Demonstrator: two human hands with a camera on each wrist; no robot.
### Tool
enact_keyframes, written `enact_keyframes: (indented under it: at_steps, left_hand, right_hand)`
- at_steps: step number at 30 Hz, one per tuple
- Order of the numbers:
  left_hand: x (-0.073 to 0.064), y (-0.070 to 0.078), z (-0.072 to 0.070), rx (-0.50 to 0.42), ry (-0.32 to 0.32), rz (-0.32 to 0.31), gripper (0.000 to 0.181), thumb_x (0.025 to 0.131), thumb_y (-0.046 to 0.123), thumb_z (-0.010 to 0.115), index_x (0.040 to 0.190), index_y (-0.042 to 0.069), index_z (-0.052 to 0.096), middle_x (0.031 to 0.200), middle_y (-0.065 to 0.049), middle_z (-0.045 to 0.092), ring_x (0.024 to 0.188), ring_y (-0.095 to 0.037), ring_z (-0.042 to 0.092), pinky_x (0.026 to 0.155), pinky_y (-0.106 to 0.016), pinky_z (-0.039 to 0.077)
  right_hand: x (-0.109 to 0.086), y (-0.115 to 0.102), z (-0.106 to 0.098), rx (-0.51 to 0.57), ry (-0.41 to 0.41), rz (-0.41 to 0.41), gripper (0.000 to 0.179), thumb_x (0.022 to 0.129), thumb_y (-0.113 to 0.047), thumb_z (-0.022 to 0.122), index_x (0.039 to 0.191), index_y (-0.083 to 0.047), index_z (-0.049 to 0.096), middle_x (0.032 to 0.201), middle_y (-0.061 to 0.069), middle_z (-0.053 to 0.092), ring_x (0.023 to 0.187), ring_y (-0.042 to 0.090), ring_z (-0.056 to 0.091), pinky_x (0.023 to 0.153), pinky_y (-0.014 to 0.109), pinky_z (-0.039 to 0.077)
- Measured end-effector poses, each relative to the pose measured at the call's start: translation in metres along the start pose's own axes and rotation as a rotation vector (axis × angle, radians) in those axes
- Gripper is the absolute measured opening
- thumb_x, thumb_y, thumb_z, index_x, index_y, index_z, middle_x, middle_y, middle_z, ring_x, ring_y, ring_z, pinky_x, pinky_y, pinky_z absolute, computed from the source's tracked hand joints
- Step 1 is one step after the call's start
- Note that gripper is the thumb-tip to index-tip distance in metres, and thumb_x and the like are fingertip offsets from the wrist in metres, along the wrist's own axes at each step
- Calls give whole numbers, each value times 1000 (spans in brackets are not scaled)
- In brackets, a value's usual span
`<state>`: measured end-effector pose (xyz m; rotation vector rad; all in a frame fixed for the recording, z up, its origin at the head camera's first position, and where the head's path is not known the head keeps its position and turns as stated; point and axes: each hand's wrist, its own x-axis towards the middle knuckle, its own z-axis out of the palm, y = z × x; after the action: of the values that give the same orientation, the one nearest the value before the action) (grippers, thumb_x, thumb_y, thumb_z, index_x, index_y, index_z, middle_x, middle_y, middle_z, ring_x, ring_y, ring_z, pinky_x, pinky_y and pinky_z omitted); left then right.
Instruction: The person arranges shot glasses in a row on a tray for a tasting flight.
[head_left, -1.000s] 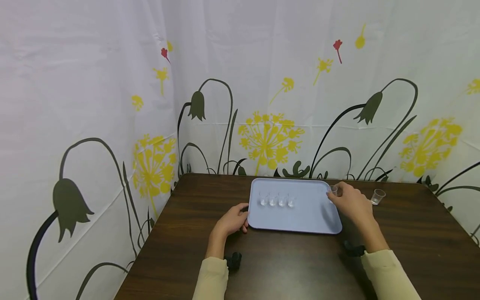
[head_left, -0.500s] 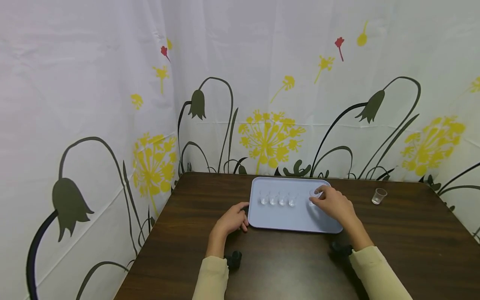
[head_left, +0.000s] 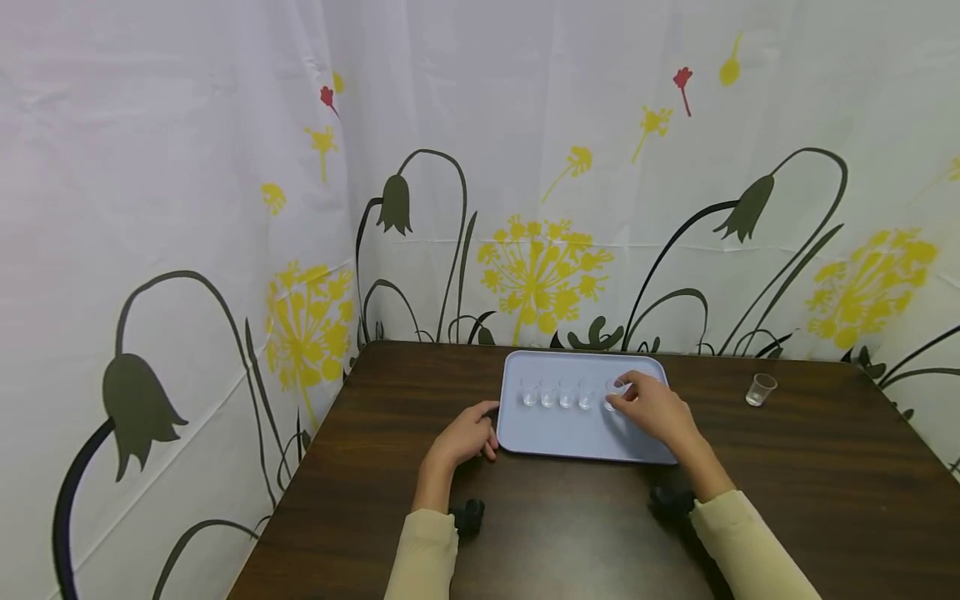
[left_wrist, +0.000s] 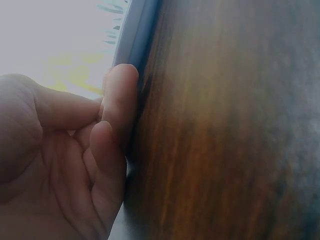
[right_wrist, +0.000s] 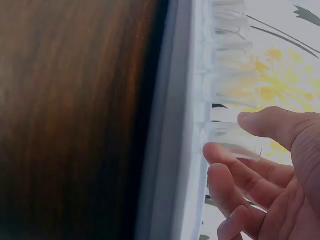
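My left hand (head_left: 463, 435) lies at the left side of the pale blue tray (head_left: 555, 446). In the left wrist view its fingertips (left_wrist: 121, 75) rest against the outside of the tray's rim, without wrapping it. My right hand (head_left: 652, 408) pinches a small clear cup (right_wrist: 227, 135) upright between thumb and fingers, its base at tray level. This cup is at the right end of a row of several similar clear cups (head_left: 548, 397) standing on the tray. Part of the pinched cup is hidden behind the fingers in the head view.
Another clear cup (head_left: 761, 389) sits on the dark wooden table (head_left: 555, 525), to the right of the tray. A white curtain (head_left: 600, 192) with printed flowers hangs behind the table and along its left side.
My right hand has carried its cup leftward from over the tray's right edge to beside the row. The left hand has stayed at the tray's left side.
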<state>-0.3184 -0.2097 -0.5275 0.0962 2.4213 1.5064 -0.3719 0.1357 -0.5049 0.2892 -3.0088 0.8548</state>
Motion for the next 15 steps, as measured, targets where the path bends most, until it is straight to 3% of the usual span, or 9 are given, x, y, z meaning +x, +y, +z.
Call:
enact_keyframes:
  at_steps: [5, 10, 15]
  left_hand:
    - [-1, 1, 0, -3, 9, -9, 58, 104, 2, 35, 162, -1, 41, 86, -15, 67, 66, -21, 68, 73, -31, 51]
    - [0, 1, 1, -13, 16, -20, 57, 106, 4, 36, 163, 0, 41, 86, -15, 67, 66, -21, 68, 66, -29, 47]
    - [1, -1, 2, -3, 11, -6, 54, 108, 7, 38, 162, -1, 42, 83, -13, 66, 64, -20, 67, 68, -30, 50]
  right_hand:
    - [1, -2, 4, 7, 1, -36, 45, 100, -42, 73, 131, -10, 71, 109, 8, 82, 94, 24, 75, 69, 44, 51]
    - [1, -4, 5, 16, 1, -26, 44, 100, -41, 72, 132, -10, 71, 110, 9, 82, 94, 23, 75, 70, 43, 51]
    - [1, -1, 8, 27, -22, -23, 42, 101, -41, 71, 131, -11, 70, 112, 9, 82, 92, 20, 74, 70, 40, 50]
